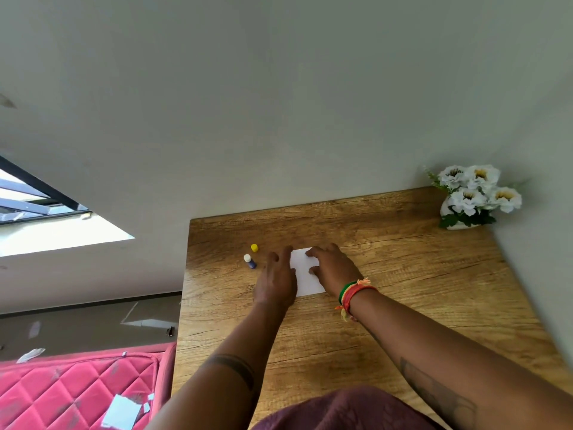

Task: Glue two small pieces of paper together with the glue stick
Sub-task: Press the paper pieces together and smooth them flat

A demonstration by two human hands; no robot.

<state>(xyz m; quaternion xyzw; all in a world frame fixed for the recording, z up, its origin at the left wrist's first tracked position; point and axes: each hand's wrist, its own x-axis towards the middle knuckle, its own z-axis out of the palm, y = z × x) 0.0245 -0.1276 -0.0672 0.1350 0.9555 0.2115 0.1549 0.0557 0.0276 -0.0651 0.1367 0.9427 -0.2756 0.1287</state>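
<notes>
Head view: both hands, left [277, 282] and right [333, 268], press flat, fingers spread, on white paper [305, 276].

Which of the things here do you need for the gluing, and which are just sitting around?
For the gluing:
- white paper, flat under both hands
- glue stick, standing open left of the paper
- yellow cap, off the stick, just behind it
- left hand and right hand, pressing the paper

Just lying about:
- white flowers in the table's far right corner
- paper scraps on the pink cushion

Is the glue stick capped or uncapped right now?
Uncapped: the glue stick shows its pale tip, and the yellow cap sits apart on the table.
</notes>
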